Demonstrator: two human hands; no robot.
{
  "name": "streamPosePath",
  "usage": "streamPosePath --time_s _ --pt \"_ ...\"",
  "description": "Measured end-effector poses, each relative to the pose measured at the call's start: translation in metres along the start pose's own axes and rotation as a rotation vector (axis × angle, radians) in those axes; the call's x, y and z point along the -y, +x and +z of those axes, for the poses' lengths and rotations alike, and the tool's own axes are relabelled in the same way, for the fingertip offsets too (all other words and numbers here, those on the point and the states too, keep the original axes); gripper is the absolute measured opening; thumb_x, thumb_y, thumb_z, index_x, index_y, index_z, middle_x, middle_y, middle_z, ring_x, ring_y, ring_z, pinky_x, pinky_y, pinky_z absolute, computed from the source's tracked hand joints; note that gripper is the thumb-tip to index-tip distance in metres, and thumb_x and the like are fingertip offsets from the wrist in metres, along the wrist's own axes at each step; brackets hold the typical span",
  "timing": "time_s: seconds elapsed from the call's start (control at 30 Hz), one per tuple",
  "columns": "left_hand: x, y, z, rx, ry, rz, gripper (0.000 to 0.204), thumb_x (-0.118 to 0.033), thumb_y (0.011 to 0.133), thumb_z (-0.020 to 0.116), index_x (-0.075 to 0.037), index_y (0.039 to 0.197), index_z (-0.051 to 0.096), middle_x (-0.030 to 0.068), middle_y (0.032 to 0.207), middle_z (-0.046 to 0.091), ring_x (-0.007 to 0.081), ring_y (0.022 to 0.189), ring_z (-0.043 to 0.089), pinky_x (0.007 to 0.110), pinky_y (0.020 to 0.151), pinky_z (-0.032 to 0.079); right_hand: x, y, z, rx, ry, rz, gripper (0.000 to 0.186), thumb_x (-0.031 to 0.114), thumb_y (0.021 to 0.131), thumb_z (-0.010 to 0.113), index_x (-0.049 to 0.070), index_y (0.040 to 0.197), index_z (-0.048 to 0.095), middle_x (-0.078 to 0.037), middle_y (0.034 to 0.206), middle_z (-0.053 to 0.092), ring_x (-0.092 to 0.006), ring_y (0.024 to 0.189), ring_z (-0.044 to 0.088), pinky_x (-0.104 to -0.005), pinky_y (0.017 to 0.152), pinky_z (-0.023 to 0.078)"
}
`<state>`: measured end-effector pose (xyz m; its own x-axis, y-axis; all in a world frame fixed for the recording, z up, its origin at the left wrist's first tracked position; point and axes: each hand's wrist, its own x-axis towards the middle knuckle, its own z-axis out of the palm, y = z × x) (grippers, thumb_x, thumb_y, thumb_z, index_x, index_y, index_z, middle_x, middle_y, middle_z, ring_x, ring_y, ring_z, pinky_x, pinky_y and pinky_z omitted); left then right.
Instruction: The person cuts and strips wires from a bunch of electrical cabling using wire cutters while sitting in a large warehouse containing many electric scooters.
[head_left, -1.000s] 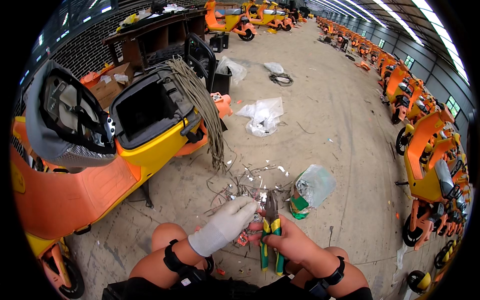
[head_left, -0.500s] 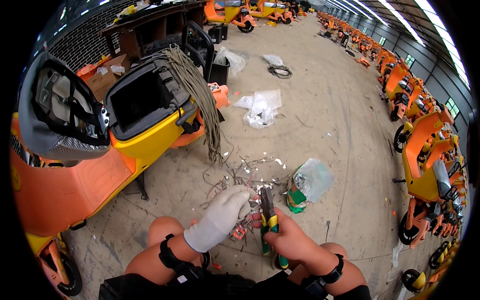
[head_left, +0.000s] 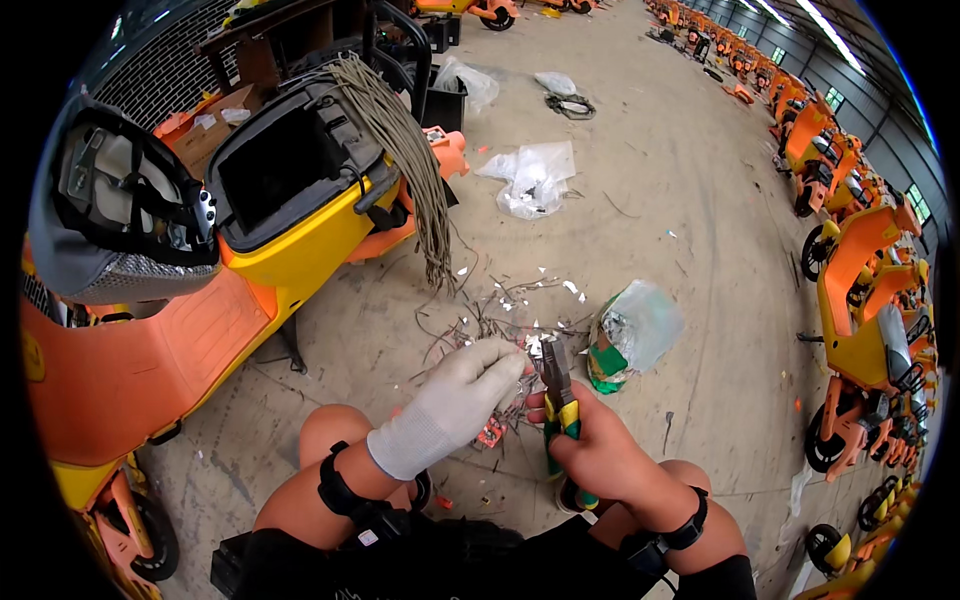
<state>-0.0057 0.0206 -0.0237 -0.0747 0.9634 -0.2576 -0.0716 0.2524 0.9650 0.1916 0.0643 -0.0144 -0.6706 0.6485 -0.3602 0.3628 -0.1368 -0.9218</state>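
My left hand (head_left: 452, 402), in a pale knit glove, is closed with thumb and forefinger together. Whatever is pinched there, if anything, is too small to make out. Close to its right, my bare right hand (head_left: 602, 440) is wrapped round a pair of pliers (head_left: 557, 375) with dark jaws and yellow-green handles. The jaws point up and away from me, apart from the gloved fingertips. Under and beyond both hands, cut wires and white scraps (head_left: 510, 305) litter the concrete floor. A small red piece (head_left: 491, 432) lies below the gloved fingers.
A clear plastic bag with a green part (head_left: 640, 335) stands right of the scraps. At left is an orange-yellow scooter (head_left: 150, 350) with an opened storage box (head_left: 290, 180) and a bundle of cord (head_left: 405, 150). Plastic sheeting (head_left: 535, 180) lies ahead; rows of scooters (head_left: 850, 290) line the right.
The view has shifted, so the floor and scraps sit higher in the picture. The gloved thumb and forefinger have drawn into a straighter pinch. The pliers remain in my right hand.
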Motion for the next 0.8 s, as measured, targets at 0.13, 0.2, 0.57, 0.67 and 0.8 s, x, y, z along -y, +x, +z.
streamPosePath --time_s 0.13,0.2,0.57,0.67,0.8 --pt "0.0 0.0 -0.001 -0.008 0.114 0.054 0.029 -0.024 0.101 0.05 0.003 0.105 0.061 0.0044 0.08 0.06 0.0113 0.075 0.056 0.029 0.069 0.048 -0.009 -0.001 -0.001 -0.022 -0.041 -0.023 0.059 -0.015 0.08 0.047 0.0 0.137 0.042 -0.01 0.127 0.056 -0.0198 0.119 0.056 -0.032 0.099 0.045" --pt "0.002 0.0 -0.001 -0.02 0.1 0.086 0.029 -0.024 0.101 0.05 0.003 0.106 0.061 0.0048 0.08 0.06 0.0115 0.075 0.057 0.028 0.07 0.048 -0.007 -0.001 0.0 -0.013 -0.068 -0.049 0.06 -0.015 0.08 0.048 0.001 0.137 0.043 -0.01 0.127 0.056 -0.0199 0.119 0.056 -0.0321 0.099 0.045" --pt "0.003 -0.001 0.001 0.104 0.207 0.09 0.026 -0.022 0.099 0.051 0.0 0.105 0.064 0.006 0.081 0.063 0.0138 0.08 0.061 0.031 0.075 0.05 -0.005 -0.002 0.0 -0.006 -0.095 -0.062 0.061 -0.013 0.08 0.048 0.003 0.139 0.043 -0.012 0.126 0.058 -0.0215 0.12 0.056 -0.0322 0.098 0.045" --pt "0.004 -0.001 0.003 0.135 0.23 0.15 0.026 -0.021 0.098 0.052 0.001 0.102 0.065 0.007 0.083 0.066 0.0144 0.083 0.063 0.031 0.078 0.05 -0.006 -0.004 -0.001 -0.031 -0.148 -0.081 0.061 -0.007 0.081 0.051 0.003 0.141 0.04 -0.015 0.12 0.061 -0.0265 0.111 0.06 -0.0333 0.092 0.048" --pt "-0.004 -0.002 0.001 0.206 0.197 0.045 0.027 -0.021 0.097 0.053 0.001 0.1 0.067 0.0083 0.088 0.068 0.0153 0.086 0.064 0.03 0.08 0.05 -0.004 -0.004 -0.003 -0.022 -0.214 -0.039 0.068 0.0 0.082 0.057 -0.001 0.146 0.033 -0.025 0.11 0.065 -0.0386 0.104 0.064 -0.0388 0.09 0.05"
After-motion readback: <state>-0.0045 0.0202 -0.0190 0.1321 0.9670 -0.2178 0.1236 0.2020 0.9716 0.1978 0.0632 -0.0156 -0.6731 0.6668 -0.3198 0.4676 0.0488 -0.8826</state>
